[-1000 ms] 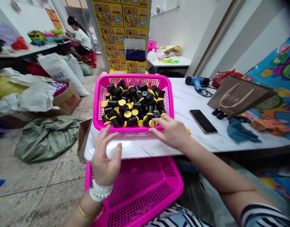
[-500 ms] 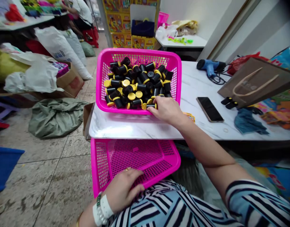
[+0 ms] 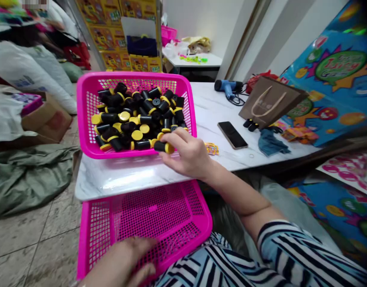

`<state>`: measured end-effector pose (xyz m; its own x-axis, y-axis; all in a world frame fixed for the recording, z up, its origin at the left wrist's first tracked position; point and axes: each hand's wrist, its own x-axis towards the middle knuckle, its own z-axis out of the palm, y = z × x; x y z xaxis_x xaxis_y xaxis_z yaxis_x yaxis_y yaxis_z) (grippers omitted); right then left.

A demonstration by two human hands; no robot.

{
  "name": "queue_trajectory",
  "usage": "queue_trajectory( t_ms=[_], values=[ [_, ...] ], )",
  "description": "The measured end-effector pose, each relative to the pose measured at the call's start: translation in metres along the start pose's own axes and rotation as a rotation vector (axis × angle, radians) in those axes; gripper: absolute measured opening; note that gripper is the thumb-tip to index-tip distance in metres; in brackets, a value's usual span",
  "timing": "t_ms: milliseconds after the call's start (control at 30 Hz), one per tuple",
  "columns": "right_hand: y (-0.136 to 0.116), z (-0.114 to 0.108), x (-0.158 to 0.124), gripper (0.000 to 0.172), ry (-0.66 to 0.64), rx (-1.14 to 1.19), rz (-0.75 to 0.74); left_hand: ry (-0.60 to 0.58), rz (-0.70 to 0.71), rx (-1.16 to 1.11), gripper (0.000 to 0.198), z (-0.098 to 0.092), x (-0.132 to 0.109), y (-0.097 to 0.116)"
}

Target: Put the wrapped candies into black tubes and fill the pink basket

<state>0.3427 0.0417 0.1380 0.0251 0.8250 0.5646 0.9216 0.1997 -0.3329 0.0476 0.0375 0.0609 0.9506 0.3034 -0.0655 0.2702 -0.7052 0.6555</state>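
A pink mesh basket (image 3: 84, 119) on the white marble table (image 3: 117, 177) holds several black cylinders with yellow caps. My right hand (image 3: 188, 155) is at the basket's near right corner, fingers pinched on one black and yellow cylinder (image 3: 163, 147) just above the rim. A second pink basket (image 3: 147, 223) rests on my lap below the table edge, with nothing in it. My left hand (image 3: 123, 261) lies on its near rim, fingers curled against the mesh.
A phone (image 3: 232, 134), a brown paper bag (image 3: 269, 104), a blue heat gun (image 3: 227, 87), a blue cloth (image 3: 271, 143) and a small yellow packet (image 3: 212, 148) lie on the table to the right. Sacks, a cardboard box and a green bag (image 3: 24, 175) crowd the floor at left.
My right hand closed on a cylinder and lifted it out toward the basket's near rim. My left hand dropped from the table edge to the lap basket. The view swung right.
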Motion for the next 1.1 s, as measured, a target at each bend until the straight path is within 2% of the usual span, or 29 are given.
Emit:
queue_trajectory(
  t_ms=[100,167,200,267,333,400,500,600,733,800,867,933,1000,1100],
  values=[
    [0.009,-0.017,-0.042,0.020,0.109,0.204,0.058,0.273,0.073,0.069,0.024,-0.022,0.050,0.018],
    [0.026,-0.023,-0.071,0.017,0.135,0.303,0.258,0.391,0.145,0.063,0.018,-0.026,0.095,0.031],
    [0.035,-0.025,-0.085,0.022,0.150,0.366,0.400,0.406,0.168,0.071,0.019,-0.024,0.121,0.037],
    [0.053,-0.026,-0.110,0.033,0.193,0.529,0.689,0.414,0.185,0.148,0.022,-0.017,0.173,0.047],
    [0.064,-0.028,-0.132,0.038,0.232,0.654,0.876,0.411,0.130,0.281,0.030,-0.008,0.222,0.054],
    [0.068,-0.030,-0.147,0.036,0.243,0.690,0.957,0.329,0.080,0.456,0.039,-0.001,0.260,0.058],
    [0.067,-0.034,-0.161,0.034,0.205,0.664,0.993,0.206,0.125,0.587,0.024,0.008,0.292,0.060],
    [0.066,-0.036,-0.165,0.034,0.150,0.637,0.996,0.169,0.185,0.603,0.029,0.015,0.297,0.060],
    [0.068,-0.032,-0.161,0.035,0.124,0.580,0.930,0.164,0.214,0.604,0.034,0.021,0.282,0.055],
    [0.067,-0.030,-0.158,0.031,0.128,0.507,0.847,0.259,0.234,0.587,0.038,0.022,0.268,0.049],
    [0.065,-0.029,-0.154,0.026,0.105,0.428,0.765,0.381,0.228,0.569,0.054,0.020,0.250,0.039],
    [0.061,-0.029,-0.152,0.025,0.063,0.374,0.714,0.426,0.193,0.560,0.066,0.018,0.230,0.028],
    [0.057,-0.027,-0.150,0.025,0.029,0.337,0.681,0.408,0.193,0.550,0.065,0.015,0.209,0.019],
    [0.050,-0.023,-0.146,0.024,-0.006,0.293,0.618,0.435,0.275,0.525,0.051,0.012,0.181,0.010]
  ],
)
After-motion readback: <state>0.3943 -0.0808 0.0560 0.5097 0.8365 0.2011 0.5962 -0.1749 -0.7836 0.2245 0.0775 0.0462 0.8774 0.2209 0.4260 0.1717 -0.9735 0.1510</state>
